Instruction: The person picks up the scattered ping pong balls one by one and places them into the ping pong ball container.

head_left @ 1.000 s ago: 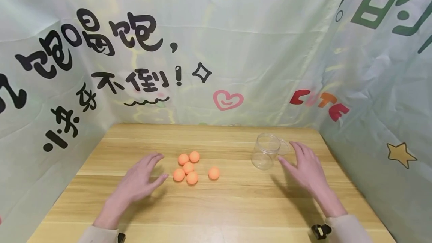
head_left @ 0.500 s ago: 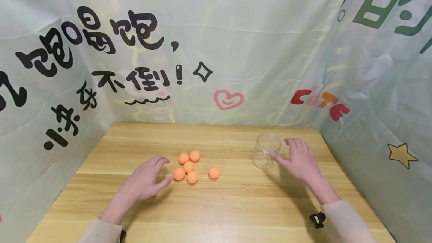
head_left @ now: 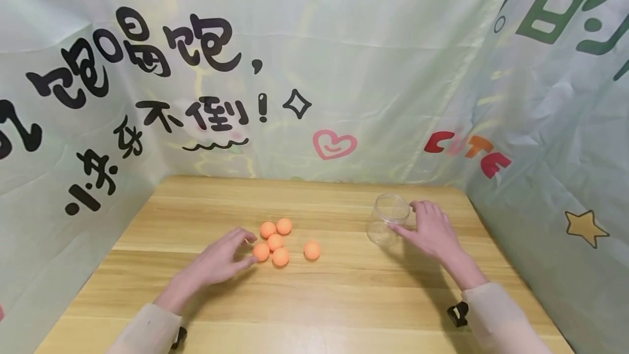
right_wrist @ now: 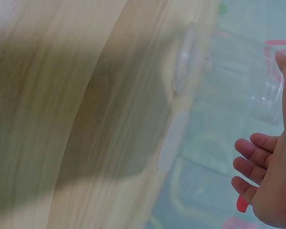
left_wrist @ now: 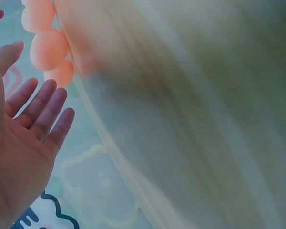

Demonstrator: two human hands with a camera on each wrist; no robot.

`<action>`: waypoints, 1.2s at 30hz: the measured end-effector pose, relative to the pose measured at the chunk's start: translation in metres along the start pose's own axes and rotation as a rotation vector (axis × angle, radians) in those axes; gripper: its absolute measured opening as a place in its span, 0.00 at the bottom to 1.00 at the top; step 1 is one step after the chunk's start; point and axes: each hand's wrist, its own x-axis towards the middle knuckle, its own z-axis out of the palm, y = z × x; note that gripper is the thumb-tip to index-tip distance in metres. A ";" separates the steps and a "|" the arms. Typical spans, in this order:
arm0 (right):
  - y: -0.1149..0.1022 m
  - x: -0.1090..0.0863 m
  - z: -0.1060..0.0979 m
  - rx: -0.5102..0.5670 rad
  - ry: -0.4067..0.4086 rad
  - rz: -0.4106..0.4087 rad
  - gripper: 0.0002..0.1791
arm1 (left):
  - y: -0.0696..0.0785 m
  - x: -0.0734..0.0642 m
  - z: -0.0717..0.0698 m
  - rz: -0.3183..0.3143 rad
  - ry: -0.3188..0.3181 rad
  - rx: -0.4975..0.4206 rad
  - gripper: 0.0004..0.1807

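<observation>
Several orange ping-pong balls [head_left: 275,243] lie in a loose cluster left of centre on the table, with a lone orange ball [head_left: 312,250] to their right. My left hand [head_left: 218,261] is beside the cluster, thumb and fingers spread apart, thumb tip right at the nearest ball. In the left wrist view its palm and straight fingers face the balls [left_wrist: 48,49]. A clear glass mug [head_left: 385,223] stands upright at the right. My right hand [head_left: 432,234] is at its handle side, thumb overlapping the mug's upper wall, fingers loosely bent and hiding the handle. The right wrist view has the thumb by the mug's rim [right_wrist: 272,98].
The wooden table [head_left: 314,305] meets printed cloth walls at the back [head_left: 383,97] and both sides. A black band [head_left: 458,314] is by the right sleeve. In the right wrist view, a pale rounded patch [right_wrist: 173,140] shows below the mug's base.
My left hand has moved right, up to the ball cluster. My right hand has moved left to the mug, its thumb now over the mug's side. Balls and mug stay in place.
</observation>
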 end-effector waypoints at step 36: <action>-0.007 0.003 0.010 0.013 -0.019 0.006 0.49 | -0.009 0.014 0.006 0.018 -0.080 -0.193 0.16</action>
